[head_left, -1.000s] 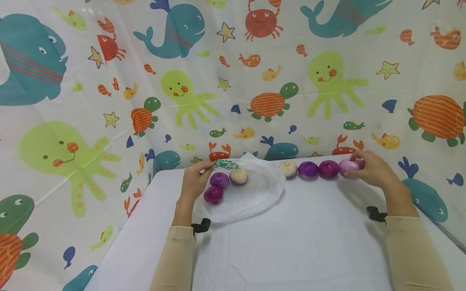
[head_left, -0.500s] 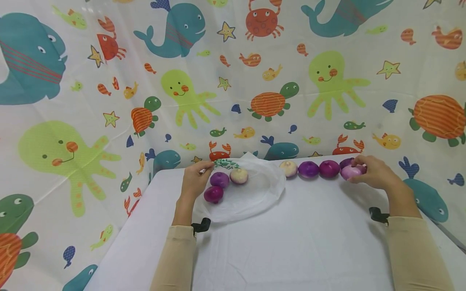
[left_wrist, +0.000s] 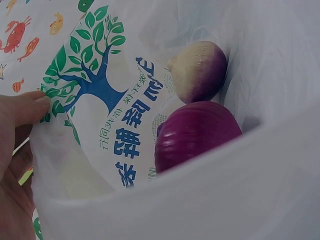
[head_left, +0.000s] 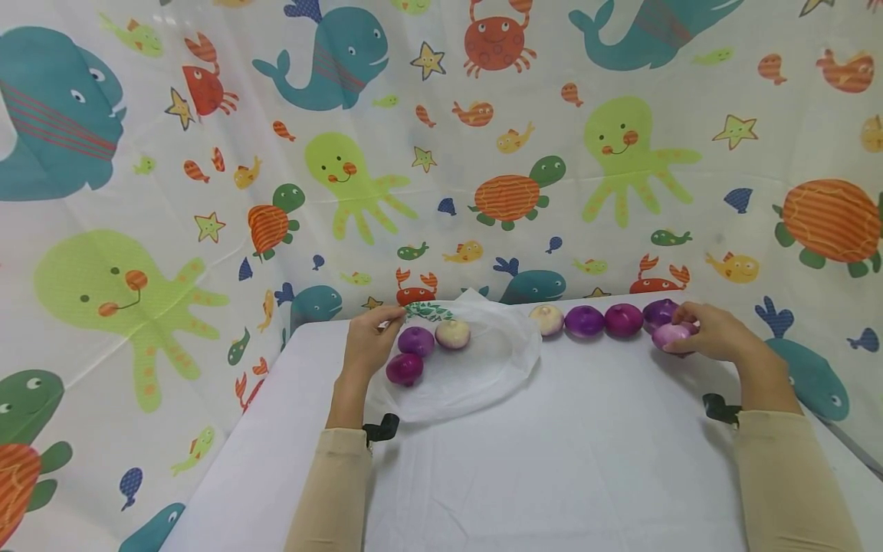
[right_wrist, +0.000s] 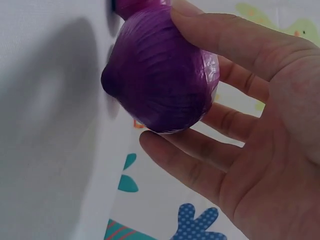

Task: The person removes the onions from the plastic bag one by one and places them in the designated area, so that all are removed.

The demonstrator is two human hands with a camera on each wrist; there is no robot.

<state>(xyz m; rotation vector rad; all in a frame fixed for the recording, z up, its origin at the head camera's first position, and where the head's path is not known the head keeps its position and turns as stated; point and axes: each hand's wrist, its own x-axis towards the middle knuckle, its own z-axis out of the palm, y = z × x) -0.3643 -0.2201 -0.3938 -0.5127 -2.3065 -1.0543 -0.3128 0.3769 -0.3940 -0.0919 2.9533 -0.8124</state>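
Note:
In the head view my left hand (head_left: 372,340) pinches the rim of a thin white plastic bag (head_left: 493,376). The left wrist view shows a green-leaved tree and blue lettering printed on the bag, with thumb and fingers at its edge. Inside lie two purple onions and a pale one (head_left: 452,335). My right hand (head_left: 717,335) grips a purple onion (head_left: 671,336), its thumb and fingertips around the sides. Seen from the right wrist, this onion (right_wrist: 155,75) is close to the white tabletop, pointed end toward it.
Along the table's back edge stands a row: a pale onion (head_left: 547,320), a purple onion (head_left: 584,323), a magenta onion (head_left: 623,320) and a dark purple onion (head_left: 658,313). A curtain (head_left: 441,264) printed with sea animals hangs right behind the white table (head_left: 552,475).
My right hand has drawn its onion a little toward me and to the right, uncovering more of the dark purple onion behind. The left hand and bag have stayed put.

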